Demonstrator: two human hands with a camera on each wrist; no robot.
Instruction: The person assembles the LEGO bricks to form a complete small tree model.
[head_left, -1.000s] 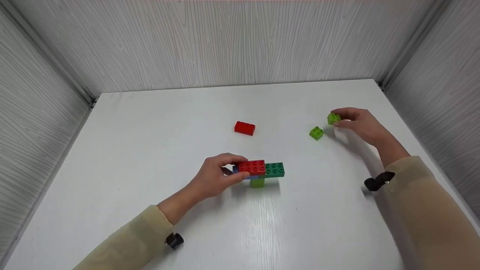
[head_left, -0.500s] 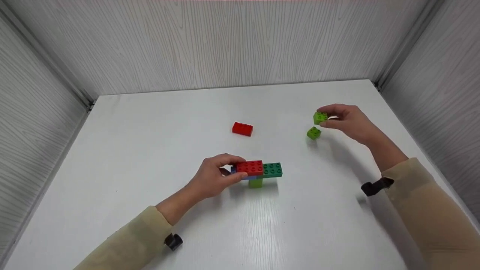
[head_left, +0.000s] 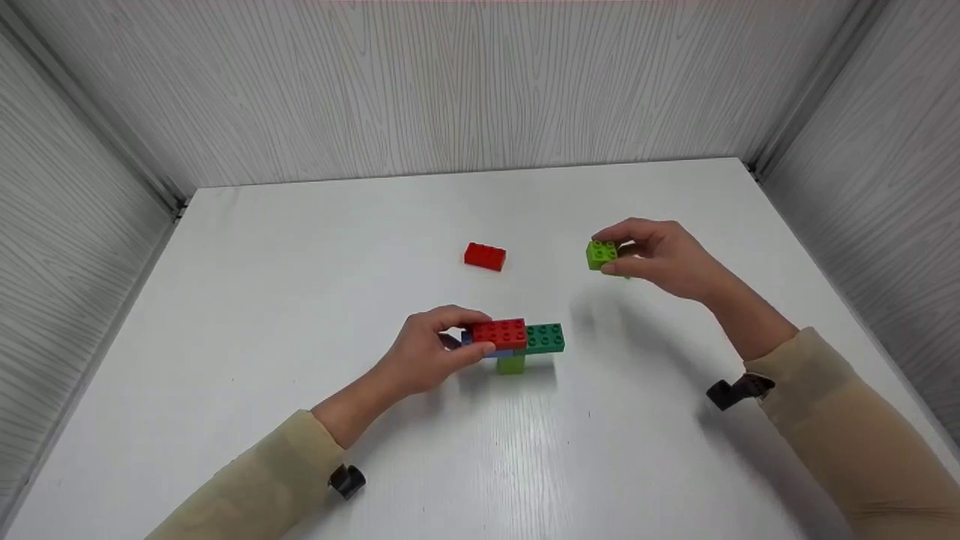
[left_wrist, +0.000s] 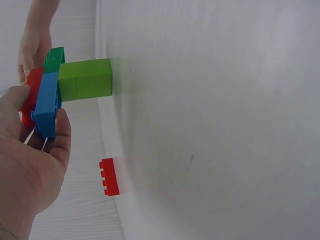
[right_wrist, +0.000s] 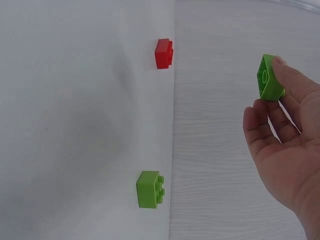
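Note:
My left hand (head_left: 424, 349) grips the left end of a toy brick structure between thumb and fingers. Its top is a red brick (head_left: 501, 332), set over a blue brick (left_wrist: 47, 100) and a dark green brick (head_left: 545, 338) that juts out to the right. Below, a column of light green bricks (left_wrist: 85, 79) holds the structure up off the table. Farther back on the right, my right hand (head_left: 667, 259) pinches a small light green brick (head_left: 600, 255) in the air, studs up. Its hollow underside shows in the right wrist view.
On the white table (head_left: 315, 255), a loose red brick (head_left: 485, 256) lies beyond the structure. Another light green brick (right_wrist: 148, 190) sits on the table, mostly hidden behind the right hand in the head view. Grey wood-grain panels (head_left: 450, 90) stand at the back and sides.
My right hand has lifted the light green brick and carried it left, past the other light green brick. The left hand keeps its grip on the structure in the same place.

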